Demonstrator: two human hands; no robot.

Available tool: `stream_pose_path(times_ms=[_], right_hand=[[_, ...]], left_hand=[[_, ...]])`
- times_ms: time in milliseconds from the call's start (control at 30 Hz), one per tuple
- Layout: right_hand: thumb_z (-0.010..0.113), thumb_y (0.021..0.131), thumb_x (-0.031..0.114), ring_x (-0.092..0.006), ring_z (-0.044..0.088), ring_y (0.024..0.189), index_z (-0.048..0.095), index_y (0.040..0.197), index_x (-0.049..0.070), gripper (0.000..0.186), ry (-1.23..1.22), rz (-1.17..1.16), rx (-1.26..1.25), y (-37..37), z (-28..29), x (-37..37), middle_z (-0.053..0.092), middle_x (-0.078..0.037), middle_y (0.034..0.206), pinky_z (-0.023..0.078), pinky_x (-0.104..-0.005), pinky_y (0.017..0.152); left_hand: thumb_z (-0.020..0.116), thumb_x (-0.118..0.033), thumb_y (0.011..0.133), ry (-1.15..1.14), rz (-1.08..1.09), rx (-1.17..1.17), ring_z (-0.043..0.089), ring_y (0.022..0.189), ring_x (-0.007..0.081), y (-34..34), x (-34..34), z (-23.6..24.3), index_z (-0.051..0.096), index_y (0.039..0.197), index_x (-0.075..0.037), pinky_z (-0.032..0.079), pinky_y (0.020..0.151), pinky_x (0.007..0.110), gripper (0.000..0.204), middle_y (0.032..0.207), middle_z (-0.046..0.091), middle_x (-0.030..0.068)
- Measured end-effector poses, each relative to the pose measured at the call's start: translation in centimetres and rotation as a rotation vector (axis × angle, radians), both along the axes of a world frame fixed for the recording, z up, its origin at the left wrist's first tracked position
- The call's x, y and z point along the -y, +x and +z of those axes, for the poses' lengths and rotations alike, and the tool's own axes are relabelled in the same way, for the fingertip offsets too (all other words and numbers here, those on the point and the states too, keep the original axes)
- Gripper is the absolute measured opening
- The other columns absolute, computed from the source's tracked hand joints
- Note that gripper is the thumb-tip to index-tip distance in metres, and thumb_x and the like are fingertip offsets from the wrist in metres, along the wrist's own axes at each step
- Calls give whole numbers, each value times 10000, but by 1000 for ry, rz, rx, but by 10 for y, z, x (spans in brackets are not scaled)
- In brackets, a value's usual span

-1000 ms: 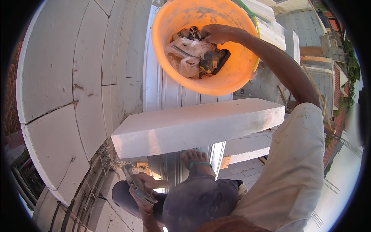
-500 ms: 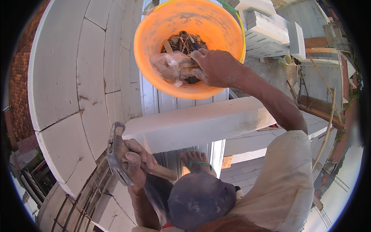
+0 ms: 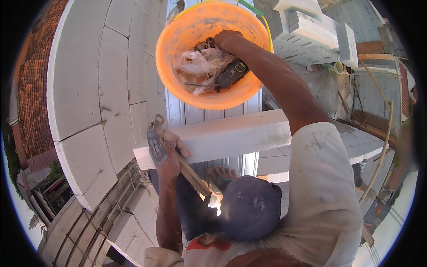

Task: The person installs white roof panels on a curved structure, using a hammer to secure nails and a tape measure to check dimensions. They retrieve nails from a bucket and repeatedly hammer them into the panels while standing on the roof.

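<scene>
My left hand (image 3: 171,149) grips a claw hammer (image 3: 155,135), its metal head upward and wooden handle slanting down to the right, over the near end of a white block (image 3: 240,131). My right hand (image 3: 228,39) reaches into an orange bucket (image 3: 171,51), its fingertips curled down and hidden among small dark items near the back. Inside the bucket lie a crumpled clear plastic bag (image 3: 195,62) and a black tool with yellow markings (image 3: 229,75). Below the block, my sandalled foot (image 3: 221,173) rests on a metal surface.
A white block wall (image 3: 82,102) runs along the left, with tiled roofs beyond and steel bars (image 3: 93,227) below. Stacked blocks (image 3: 311,33) stand at upper right. Bamboo poles (image 3: 382,142) lean at the right, and ribbed metal panels (image 3: 204,113) lie under the bucket.
My left hand has lifted the hammer upward to the block's end. My right hand has moved about inside the bucket and sits deeper toward its back, the black tool showing again.
</scene>
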State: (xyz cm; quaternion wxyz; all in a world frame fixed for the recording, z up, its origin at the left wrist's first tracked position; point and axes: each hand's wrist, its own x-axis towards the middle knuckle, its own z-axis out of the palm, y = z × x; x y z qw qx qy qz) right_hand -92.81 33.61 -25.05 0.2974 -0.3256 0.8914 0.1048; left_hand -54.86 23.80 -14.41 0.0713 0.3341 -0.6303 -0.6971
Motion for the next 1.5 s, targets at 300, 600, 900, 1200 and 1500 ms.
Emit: stream_pose_path(times_ms=[300, 600, 900, 1200, 1500], right_hand=[[599, 984, 274, -287, 687, 1206, 717, 1303, 125, 371, 66, -52, 45, -5, -17, 6, 712, -102, 1319, 547, -471, 971], [645, 935, 428, -313, 670, 1215, 690, 1339, 178, 478, -77, -294, 145, -28, -72, -9, 686, -115, 1360, 514, -447, 1010], [565, 1010, 261, -261, 710, 676, 695, 1000, -29, 318, -79, -49, 128, 2, 51, -9, 740, -147, 947, 584, -393, 631], [611, 1039, 276, -142, 657, 863, 673, 1140, 16, 286, -979, -542, 610, 0, 67, -53, 704, -72, 1015, 593, -330, 766], [691, 966, 219, -177, 679, 987, 698, 1101, 6, 252, -1248, -525, 667, 5, 59, -65, 682, -91, 1064, 595, -342, 839]], left_hand=[[593, -377, 1066, 5, 15, -17, 551, 551, 137, -1, -3, 1, 347, 1546, 17, 546, 533, 315, 668, 766, 510, 43], [639, -384, 1052, -8, 23, -12, 594, 526, 147, 1, 3, -11, 596, 876, 4, 469, 527, 317, 429, 612, 551, 30], [656, -342, 1030, 7, 66, 25, 611, 522, 168, 2, 3, 2, 565, 1098, 33, 503, 520, 320, 392, 671, 581, 55], [632, -310, 1032, 29, 29, -43, 592, 527, 164, 1, 4, -5, 490, 1285, 84, 534, 512, 325, 490, 677, 576, 63], [671, -305, 1018, -14, 14, -12, 641, 514, 185, 0, 6, 0, 613, 911, 42, 515, 487, 324, 367, 639, 602, 71]])
